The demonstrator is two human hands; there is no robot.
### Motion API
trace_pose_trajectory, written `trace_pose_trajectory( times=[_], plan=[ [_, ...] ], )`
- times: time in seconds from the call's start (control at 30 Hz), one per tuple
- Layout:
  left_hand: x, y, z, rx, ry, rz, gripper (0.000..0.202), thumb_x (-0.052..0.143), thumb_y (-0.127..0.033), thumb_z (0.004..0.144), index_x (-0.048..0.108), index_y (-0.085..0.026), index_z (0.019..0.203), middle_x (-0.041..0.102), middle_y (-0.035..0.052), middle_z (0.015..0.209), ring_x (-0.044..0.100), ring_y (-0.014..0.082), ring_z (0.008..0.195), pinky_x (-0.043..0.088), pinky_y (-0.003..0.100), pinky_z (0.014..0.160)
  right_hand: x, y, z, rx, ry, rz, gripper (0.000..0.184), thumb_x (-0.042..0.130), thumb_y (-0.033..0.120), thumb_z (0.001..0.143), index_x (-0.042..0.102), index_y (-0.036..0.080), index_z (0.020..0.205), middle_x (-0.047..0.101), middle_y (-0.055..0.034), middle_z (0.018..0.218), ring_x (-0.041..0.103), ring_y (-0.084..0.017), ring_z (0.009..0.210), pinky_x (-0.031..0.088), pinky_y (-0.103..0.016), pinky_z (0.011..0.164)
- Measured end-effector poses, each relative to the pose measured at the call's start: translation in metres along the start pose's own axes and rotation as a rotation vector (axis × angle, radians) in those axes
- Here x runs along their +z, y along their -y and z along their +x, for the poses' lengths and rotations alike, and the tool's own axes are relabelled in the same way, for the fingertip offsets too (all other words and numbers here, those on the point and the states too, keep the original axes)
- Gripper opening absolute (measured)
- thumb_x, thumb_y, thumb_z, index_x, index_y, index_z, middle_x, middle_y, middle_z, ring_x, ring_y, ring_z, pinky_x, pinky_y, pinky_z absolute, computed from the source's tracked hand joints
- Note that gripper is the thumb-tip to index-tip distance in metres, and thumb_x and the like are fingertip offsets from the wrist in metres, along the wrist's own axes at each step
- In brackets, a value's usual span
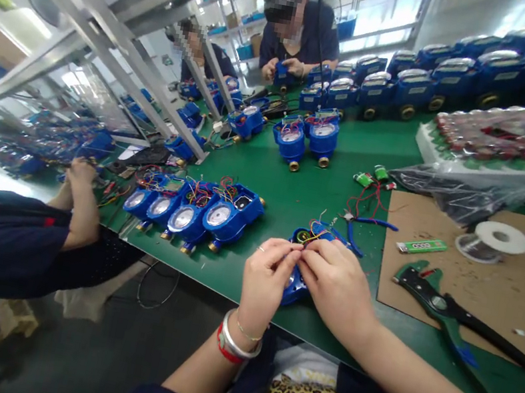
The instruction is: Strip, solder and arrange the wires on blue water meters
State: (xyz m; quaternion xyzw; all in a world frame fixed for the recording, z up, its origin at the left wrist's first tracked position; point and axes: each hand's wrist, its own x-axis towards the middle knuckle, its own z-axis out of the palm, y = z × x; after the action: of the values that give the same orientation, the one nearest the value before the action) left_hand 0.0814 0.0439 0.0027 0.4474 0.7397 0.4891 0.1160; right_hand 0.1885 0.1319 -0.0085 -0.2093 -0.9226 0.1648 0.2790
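My left hand [268,272] and my right hand [336,284] meet over a blue water meter [294,290] at the front edge of the green table. Fingertips of both hands are pinched together above the meter's open wiring compartment, where thin coloured wires [320,229] stick up. What lies between the fingertips is too small and covered to make out, though wires run close by. Just behind the meter lie blue-handled pliers [354,236]. Left of my hands stands a row of several blue meters [188,214] with open compartments and loose wires.
On the right, a brown board [430,280] carries a wire stripper [441,302], a solder spool [499,239] and a green-white lighter-like box [421,245]. Green batteries [372,175] with red wires lie behind. A white tray [433,152] stands farther back. Co-workers [298,33] sit opposite and left.
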Motion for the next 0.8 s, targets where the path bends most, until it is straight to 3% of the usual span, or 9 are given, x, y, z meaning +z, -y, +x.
trace_pose_trajectory(
  times=[0.1, 0.27, 0.47, 0.63, 0.8],
  plan=[
    [0.001, -0.002, 0.001, 0.059, 0.009, 0.09, 0.02, 0.052, -0.024, 0.093, 0.071, -0.018, 0.097, 0.066, 0.005, 0.098, 0.062, 0.0154, 0.091, 0.051, 0.029, 0.084, 0.001, -0.001, -0.001, 0.005, -0.014, 0.016, 0.021, 0.049, 0.02, 0.096, 0.066, 0.014, 0.086, 0.062, -0.0078, 0.091, 0.051, -0.022, 0.085, 0.042, -0.036, 0.081],
    [0.004, -0.006, 0.002, 0.068, 0.067, 0.188, 0.022, 0.049, -0.021, 0.094, 0.069, -0.019, 0.101, 0.067, 0.0046, 0.101, 0.062, 0.0152, 0.093, 0.049, 0.029, 0.086, -0.009, -0.001, -0.002, 0.021, 0.015, 0.055, 0.019, 0.049, 0.017, 0.096, 0.067, 0.013, 0.09, 0.062, -0.0087, 0.095, 0.053, -0.023, 0.089, 0.044, -0.038, 0.085],
    [0.006, -0.01, 0.001, 0.069, 0.092, 0.245, 0.023, 0.044, -0.017, 0.095, 0.067, -0.017, 0.095, 0.066, 0.0053, 0.099, 0.061, 0.0161, 0.092, 0.05, 0.03, 0.085, -0.02, -0.002, 0.008, -0.005, -0.091, 0.117, 0.015, 0.054, 0.024, 0.094, 0.066, 0.015, 0.094, 0.061, -0.0091, 0.099, 0.055, -0.025, 0.094, 0.045, -0.04, 0.086],
    [0.005, -0.01, -0.003, 0.102, 0.082, 0.297, 0.025, 0.044, -0.022, 0.095, 0.068, -0.018, 0.089, 0.064, 0.0056, 0.105, 0.06, 0.0159, 0.094, 0.051, 0.029, 0.086, -0.008, -0.015, 0.012, -0.122, -0.194, 0.126, 0.015, 0.051, 0.029, 0.093, 0.062, 0.019, 0.09, 0.063, -0.0101, 0.098, 0.058, -0.027, 0.093, 0.047, -0.043, 0.083],
    [0.006, -0.001, -0.008, 0.161, 0.004, 0.481, 0.024, 0.048, -0.033, 0.093, 0.069, -0.024, 0.1, 0.058, 0.0026, 0.127, 0.054, 0.0219, 0.109, 0.048, 0.04, 0.095, 0.011, -0.033, 0.012, -0.153, -0.291, 0.12, 0.014, 0.053, 0.042, 0.087, 0.06, 0.03, 0.089, 0.066, -0.0088, 0.107, 0.063, -0.03, 0.091, 0.048, -0.049, 0.08]
  ],
)
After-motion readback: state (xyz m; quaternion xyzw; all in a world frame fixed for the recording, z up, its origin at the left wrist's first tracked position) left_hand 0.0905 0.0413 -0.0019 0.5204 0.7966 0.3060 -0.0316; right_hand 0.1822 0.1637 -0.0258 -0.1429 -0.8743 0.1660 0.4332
